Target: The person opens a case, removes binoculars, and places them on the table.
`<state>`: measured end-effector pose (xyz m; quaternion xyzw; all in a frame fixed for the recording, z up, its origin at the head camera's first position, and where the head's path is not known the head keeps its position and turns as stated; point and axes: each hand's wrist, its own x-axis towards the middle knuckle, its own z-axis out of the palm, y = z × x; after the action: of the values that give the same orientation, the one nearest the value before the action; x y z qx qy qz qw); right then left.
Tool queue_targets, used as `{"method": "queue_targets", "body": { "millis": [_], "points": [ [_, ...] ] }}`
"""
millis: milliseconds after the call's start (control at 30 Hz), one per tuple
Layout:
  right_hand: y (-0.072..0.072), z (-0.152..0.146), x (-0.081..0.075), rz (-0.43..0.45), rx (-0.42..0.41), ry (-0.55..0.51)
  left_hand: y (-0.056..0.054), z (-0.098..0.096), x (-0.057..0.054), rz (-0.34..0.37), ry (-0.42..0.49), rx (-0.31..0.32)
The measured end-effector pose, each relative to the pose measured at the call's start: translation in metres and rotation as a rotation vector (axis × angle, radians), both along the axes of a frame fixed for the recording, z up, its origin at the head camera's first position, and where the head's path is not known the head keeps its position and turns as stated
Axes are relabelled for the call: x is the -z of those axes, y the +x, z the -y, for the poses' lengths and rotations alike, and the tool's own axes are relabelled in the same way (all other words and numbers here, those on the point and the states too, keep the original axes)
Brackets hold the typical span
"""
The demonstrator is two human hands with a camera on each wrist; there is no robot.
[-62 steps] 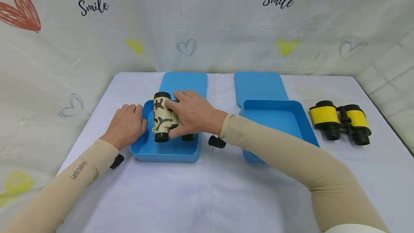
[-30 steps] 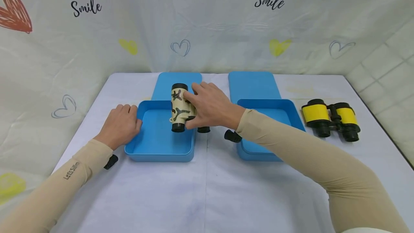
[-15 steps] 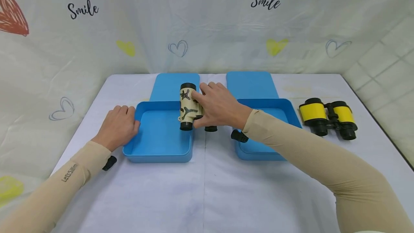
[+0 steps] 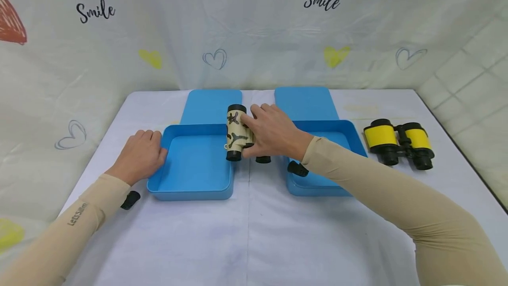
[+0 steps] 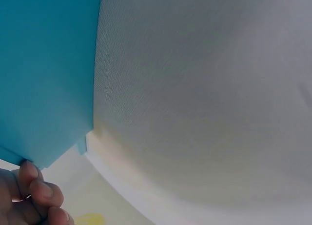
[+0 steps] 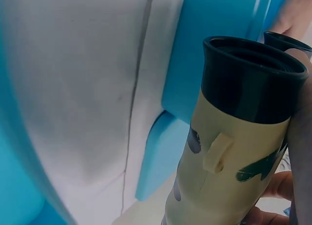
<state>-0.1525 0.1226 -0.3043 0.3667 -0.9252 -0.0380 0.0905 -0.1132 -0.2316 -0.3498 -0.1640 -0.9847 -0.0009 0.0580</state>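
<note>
My right hand (image 4: 275,131) grips camouflage-patterned binoculars (image 4: 237,138) above the gap between two blue boxes, over the left box's right edge. Its black eyecup and tan barrel (image 6: 229,152) fill much of the right wrist view; the hand covers the far barrel in the head view. At the left, my left hand (image 4: 136,156) holds the left wall of the left blue box (image 4: 190,195), thumb at the rim and fingers (image 5: 46,191) curled by its edge in the left wrist view. The right blue box (image 4: 317,190) lies partly under my right forearm.
Yellow-and-black binoculars (image 4: 398,144) stand on the white tablecloth (image 4: 190,242) right of the right box. Behind the boxes lie two blue lids, the left lid (image 4: 212,106) and the right lid (image 4: 305,103). A heart-printed curtain (image 4: 254,25) hangs behind the table.
My right hand has lifted the camouflage binoculars out of the left box and carried them right, slowing in the last half second. The left hand has stayed at the box's wall.
</note>
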Motion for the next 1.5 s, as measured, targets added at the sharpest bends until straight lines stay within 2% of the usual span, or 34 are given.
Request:
{"method": "queue_targets", "body": {
  "millis": [133, 467, 867, 1233, 1500],
  "points": [
    [0.0, -0.004, 0.003, 0.001, 0.004, 0.004, 0.0, 0.0, -0.001, -0.004, -0.014, 0.011],
    [-0.002, -0.009, 0.009, 0.05, 0.037, 0.037, 0.0, 0.002, -0.003, 0.039, -0.027, -0.021],
    [0.001, -0.008, 0.019, 0.099, 0.043, 0.101, 0.001, 0.002, -0.003, 0.011, -0.014, -0.007],
    [0.002, -0.007, 0.028, 0.119, 0.031, 0.119, 0.001, 0.004, -0.001, -0.003, 0.004, 0.006],
    [0.002, -0.008, 0.032, 0.122, 0.017, 0.115, 0.0, 0.004, -0.001, 0.007, 0.016, -0.007]
  ]
}}
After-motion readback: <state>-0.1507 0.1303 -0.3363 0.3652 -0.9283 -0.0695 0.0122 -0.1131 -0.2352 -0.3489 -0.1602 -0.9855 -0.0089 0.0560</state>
